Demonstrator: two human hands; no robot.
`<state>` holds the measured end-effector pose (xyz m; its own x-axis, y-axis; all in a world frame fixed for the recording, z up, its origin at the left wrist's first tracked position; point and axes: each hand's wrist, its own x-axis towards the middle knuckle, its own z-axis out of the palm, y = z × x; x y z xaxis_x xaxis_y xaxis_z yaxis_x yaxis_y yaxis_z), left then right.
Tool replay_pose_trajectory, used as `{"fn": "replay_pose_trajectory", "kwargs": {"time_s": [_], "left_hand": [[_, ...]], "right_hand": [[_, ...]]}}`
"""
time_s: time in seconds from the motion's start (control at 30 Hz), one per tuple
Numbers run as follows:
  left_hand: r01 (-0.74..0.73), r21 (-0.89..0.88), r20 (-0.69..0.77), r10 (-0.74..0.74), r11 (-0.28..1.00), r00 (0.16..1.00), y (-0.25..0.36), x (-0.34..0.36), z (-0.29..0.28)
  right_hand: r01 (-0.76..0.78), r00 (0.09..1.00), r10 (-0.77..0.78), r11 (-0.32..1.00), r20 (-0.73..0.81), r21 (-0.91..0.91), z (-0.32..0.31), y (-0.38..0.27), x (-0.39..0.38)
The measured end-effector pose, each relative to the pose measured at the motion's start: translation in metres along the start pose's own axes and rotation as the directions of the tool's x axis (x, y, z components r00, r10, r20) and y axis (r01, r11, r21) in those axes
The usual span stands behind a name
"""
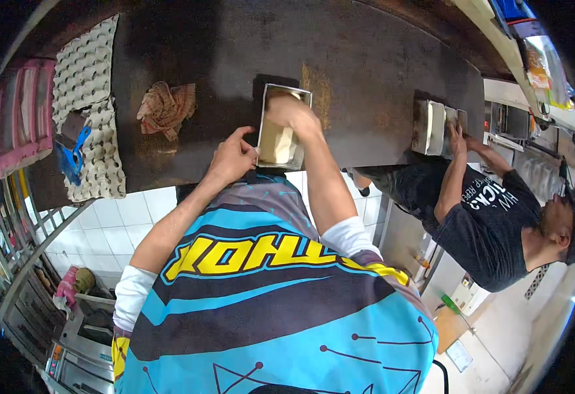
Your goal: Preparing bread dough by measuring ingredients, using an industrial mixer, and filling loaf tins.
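Note:
A rectangular metal pan (263,151) with a smooth, pale cream substance (277,146) inside stands near the table's front edge. My left hand (234,156) grips the lower left corner of the pan, thumb against its side. My right hand (294,111) reaches down into the pan's upper part; its fingers are smeared by motion and partly hidden, so I cannot tell whether they hold anything.
The dark table (222,65) holds a crumpled checked cloth (166,108), egg trays (84,59) and a blue brush (74,161) at left. At right a co-worker (481,223) has hands on more pans (432,131). A pink-edged rack (18,118) stands far left.

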<state>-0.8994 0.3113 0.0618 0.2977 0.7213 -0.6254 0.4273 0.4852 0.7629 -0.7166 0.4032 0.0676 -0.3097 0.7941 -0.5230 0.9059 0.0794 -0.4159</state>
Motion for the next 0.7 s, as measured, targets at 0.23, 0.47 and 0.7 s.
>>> {"fn": "replay_pose_trajectory", "kwargs": {"time_s": [0.23, 0.47, 0.7], "left_hand": [[-0.016, 0.022, -0.004, 0.016, 1.000, 1.000, 0.000, 0.003, 0.003], [-0.004, 0.026, 0.017, 0.003, 1.000, 1.000, 0.006, 0.007, 0.001], [0.008, -0.008, 0.029, -0.007, 1.000, 1.000, -0.006, 0.009, 0.002]], "right_hand": [[-0.010, 0.997, 0.015, 0.998, 0.082, -0.058, 0.016, 0.006, 0.003], [0.035, 0.969, -0.015, 0.996, 0.247, -0.077, 0.023, 0.004, -0.014], [-0.066, 0.979, 0.049, 0.994, 0.200, 0.082, 0.050, -0.005, -0.041]]}}
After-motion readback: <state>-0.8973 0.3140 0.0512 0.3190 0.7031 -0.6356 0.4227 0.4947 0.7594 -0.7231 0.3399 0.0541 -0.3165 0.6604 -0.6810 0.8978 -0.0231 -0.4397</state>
